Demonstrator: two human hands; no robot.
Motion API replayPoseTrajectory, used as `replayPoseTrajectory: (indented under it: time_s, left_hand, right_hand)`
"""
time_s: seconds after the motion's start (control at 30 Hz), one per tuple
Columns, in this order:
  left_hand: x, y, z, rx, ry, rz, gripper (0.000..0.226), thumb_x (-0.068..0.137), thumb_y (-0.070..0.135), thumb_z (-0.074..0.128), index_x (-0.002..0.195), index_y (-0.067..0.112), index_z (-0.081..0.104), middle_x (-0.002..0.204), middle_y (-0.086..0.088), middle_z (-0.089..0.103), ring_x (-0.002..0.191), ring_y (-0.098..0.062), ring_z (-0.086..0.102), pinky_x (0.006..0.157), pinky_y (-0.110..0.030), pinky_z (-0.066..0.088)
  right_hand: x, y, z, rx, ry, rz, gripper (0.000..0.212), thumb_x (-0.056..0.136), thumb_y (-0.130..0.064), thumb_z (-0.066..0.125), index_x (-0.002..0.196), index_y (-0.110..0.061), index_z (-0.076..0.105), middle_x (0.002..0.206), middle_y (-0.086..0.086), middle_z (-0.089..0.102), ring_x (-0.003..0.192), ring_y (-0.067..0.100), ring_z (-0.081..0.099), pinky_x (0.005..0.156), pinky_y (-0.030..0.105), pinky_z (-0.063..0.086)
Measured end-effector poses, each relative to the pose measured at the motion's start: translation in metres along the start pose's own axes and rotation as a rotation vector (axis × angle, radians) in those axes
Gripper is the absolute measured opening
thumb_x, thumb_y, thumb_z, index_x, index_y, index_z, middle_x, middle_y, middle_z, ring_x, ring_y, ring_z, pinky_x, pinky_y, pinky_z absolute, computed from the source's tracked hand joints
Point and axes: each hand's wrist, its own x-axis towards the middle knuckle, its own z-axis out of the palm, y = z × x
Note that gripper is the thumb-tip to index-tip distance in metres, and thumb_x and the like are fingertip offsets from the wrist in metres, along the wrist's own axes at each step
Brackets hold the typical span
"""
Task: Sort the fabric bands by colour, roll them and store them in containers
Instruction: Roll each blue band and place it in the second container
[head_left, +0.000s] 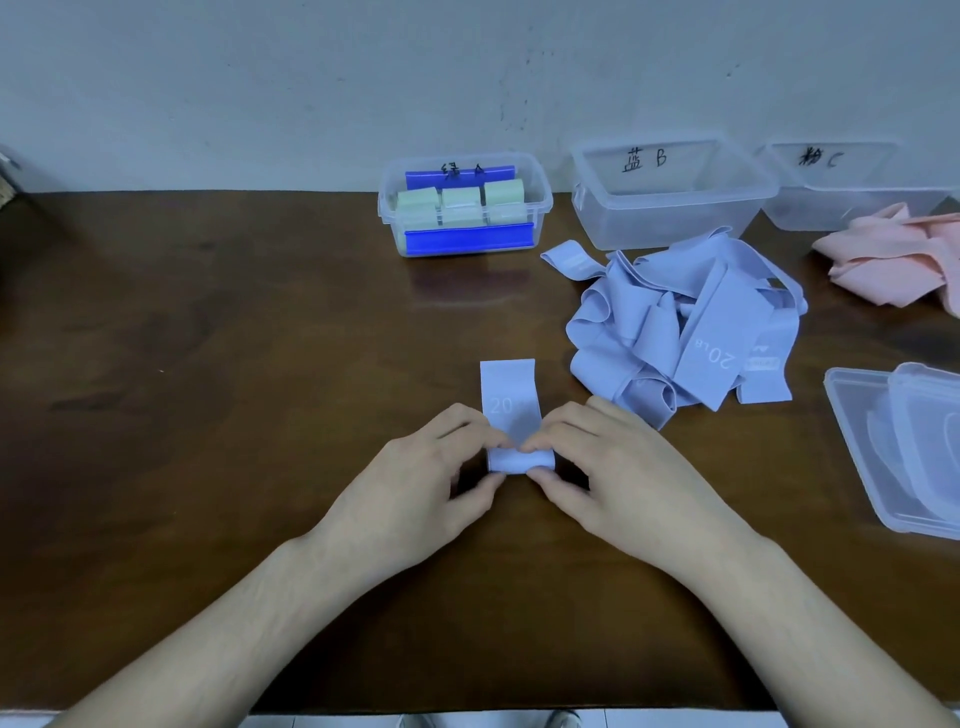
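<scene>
Both hands (415, 483) (618, 467) on blue band (509, 400) — "20" printed — half rolled

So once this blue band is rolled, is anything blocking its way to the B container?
Partly. The blue band lies under both hands; the loose blue pile sits just in front of the open, empty B container, so lifting over it should work.

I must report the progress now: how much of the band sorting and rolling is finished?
Done: green rolls fill the lidded box. In hand: the left hand and right hand are rolling one blue band. Left: the blue pile, the pink pile, and boxes B and C, which look empty.
</scene>
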Motion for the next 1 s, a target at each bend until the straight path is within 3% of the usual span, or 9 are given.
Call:
replayPoseTrajectory:
  time_s: [0.13,0.27,0.4,0.53,0.77,1.0]
  left_hand:
    - [0.002,-0.006,-0.002,0.022,-0.027,0.012,0.024,0.088,0.029,0.067,0.112,0.030,0.065,0.112,0.023,0.052,0.063,0.000,0.048,0.062,-0.002,0.036]
    - [0.007,-0.008,-0.003,-0.004,-0.028,-0.016,0.025,0.089,0.023,0.068,0.113,0.028,0.067,0.109,0.026,0.053,0.067,0.000,0.050,0.064,-0.002,0.035]
    - [0.012,-0.009,-0.005,-0.026,-0.050,-0.066,0.025,0.092,0.027,0.065,0.117,0.031,0.066,0.109,0.025,0.053,0.073,-0.002,0.052,0.066,-0.007,0.038]
    - [0.014,-0.009,-0.006,-0.023,-0.070,-0.084,0.027,0.095,0.030,0.061,0.122,0.031,0.064,0.112,0.025,0.049,0.080,-0.005,0.054,0.068,-0.009,0.039]
    - [0.019,-0.008,-0.004,0.030,-0.080,-0.032,0.028,0.088,0.033,0.069,0.115,0.031,0.062,0.115,0.021,0.050,0.061,-0.003,0.048,0.060,-0.005,0.036]
    - [0.018,-0.001,-0.009,0.030,-0.099,0.037,0.024,0.087,0.026,0.073,0.110,0.025,0.068,0.105,0.015,0.061,0.077,0.015,0.048,0.065,0.000,0.034]
  right_hand:
    - [0.007,0.001,-0.003,0.013,-0.074,0.040,0.028,0.093,-0.042,0.046,0.106,-0.029,0.068,0.099,-0.016,0.059,0.085,0.011,0.051,0.074,0.033,0.050]
    - [0.013,0.002,-0.006,-0.002,-0.109,0.044,0.033,0.094,-0.044,0.042,0.112,-0.031,0.067,0.101,-0.018,0.058,0.090,0.008,0.048,0.080,0.025,0.046]
    - [0.015,0.004,-0.008,-0.015,-0.055,0.039,0.026,0.092,-0.042,0.051,0.109,-0.029,0.065,0.103,-0.017,0.057,0.089,0.006,0.046,0.079,0.022,0.041]
    - [0.016,0.007,-0.007,-0.016,-0.113,0.051,0.025,0.088,-0.041,0.061,0.110,-0.030,0.063,0.105,-0.019,0.058,0.092,0.007,0.048,0.079,0.021,0.042]
    - [0.021,0.009,-0.006,0.009,-0.146,0.064,0.022,0.089,-0.036,0.064,0.110,-0.029,0.063,0.105,-0.018,0.058,0.091,0.006,0.046,0.080,0.021,0.042]
    - [0.014,0.006,-0.012,0.023,-0.189,0.062,0.019,0.090,-0.040,0.062,0.108,-0.032,0.064,0.100,-0.020,0.057,0.091,0.004,0.044,0.079,0.020,0.040]
